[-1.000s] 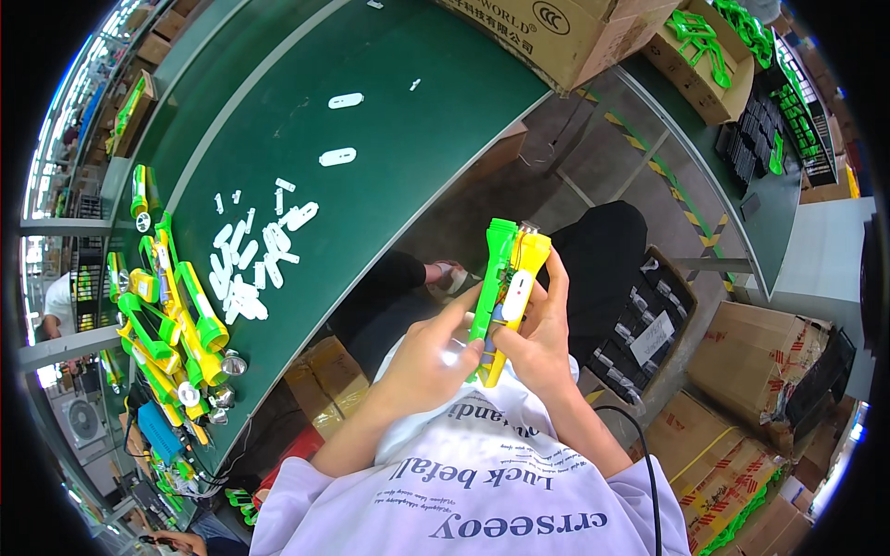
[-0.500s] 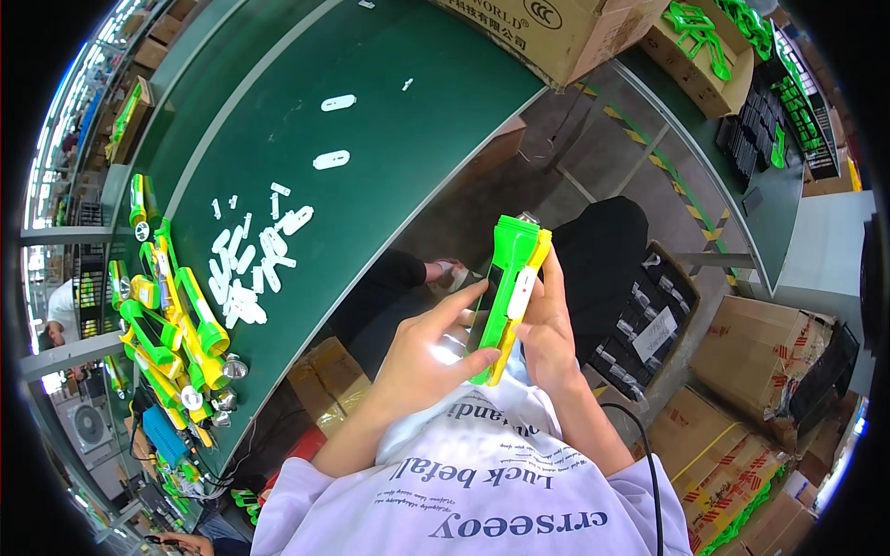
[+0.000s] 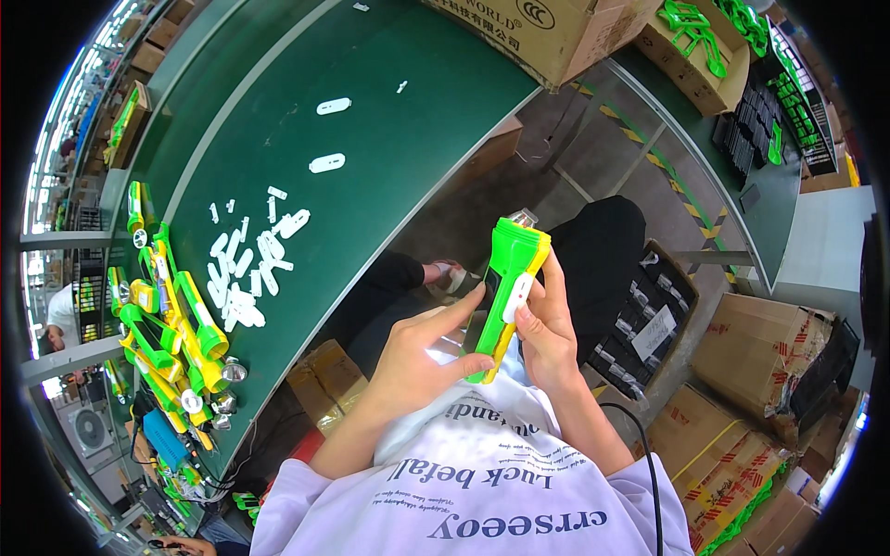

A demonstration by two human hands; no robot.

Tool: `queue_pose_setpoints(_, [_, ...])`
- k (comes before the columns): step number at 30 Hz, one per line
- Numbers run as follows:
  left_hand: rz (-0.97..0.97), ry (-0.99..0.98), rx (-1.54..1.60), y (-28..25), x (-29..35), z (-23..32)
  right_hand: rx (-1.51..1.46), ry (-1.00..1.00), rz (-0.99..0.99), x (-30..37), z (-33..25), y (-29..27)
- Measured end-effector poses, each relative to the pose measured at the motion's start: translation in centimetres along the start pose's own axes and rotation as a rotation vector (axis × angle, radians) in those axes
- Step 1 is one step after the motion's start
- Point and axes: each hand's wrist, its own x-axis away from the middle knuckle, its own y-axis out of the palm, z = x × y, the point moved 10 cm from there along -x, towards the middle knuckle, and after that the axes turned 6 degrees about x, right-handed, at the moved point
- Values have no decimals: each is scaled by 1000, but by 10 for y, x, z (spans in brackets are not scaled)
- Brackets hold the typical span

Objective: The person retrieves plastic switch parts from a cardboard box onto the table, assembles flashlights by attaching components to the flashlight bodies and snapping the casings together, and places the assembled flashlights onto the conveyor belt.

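Note:
A green and yellow flashlight (image 3: 513, 252) is held between my two hands in front of my shirt, its lamp end up and away from me. My left hand (image 3: 413, 357) grips its lower end, the thumb on the near edge and the fingers along the left side. My right hand (image 3: 549, 338) wraps the yellow side from the right, its thumb on the white strip (image 3: 517, 295) set along the body. That strip carries a small red mark. The fingers behind the flashlight are partly hidden.
On the green table (image 3: 371, 56) at left lie loose white plastic strips (image 3: 269, 248) and a pile of green and yellow flashlight bodies (image 3: 176, 324). A large carton (image 3: 556, 37) stands at the far edge. Right of me are a box of dark parts (image 3: 640, 315) and stacked cartons (image 3: 756, 357).
My right thumb has moved up along the flashlight onto the white strip. The flashlight has tilted slightly, while my left hand keeps its grip almost unchanged.

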Motion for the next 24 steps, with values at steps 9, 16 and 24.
queue_pose_setpoints(9, [91,54,-79,3,7,11,92,-68,-105,-1,-16,21])
queue_pose_setpoints(16, [276,180,-181,-6,6,10,99,34,-81,5,9,8])
queue_pose_setpoints(24, [297,133,-164,-8,2,0,43,247,-154,8,18,10])
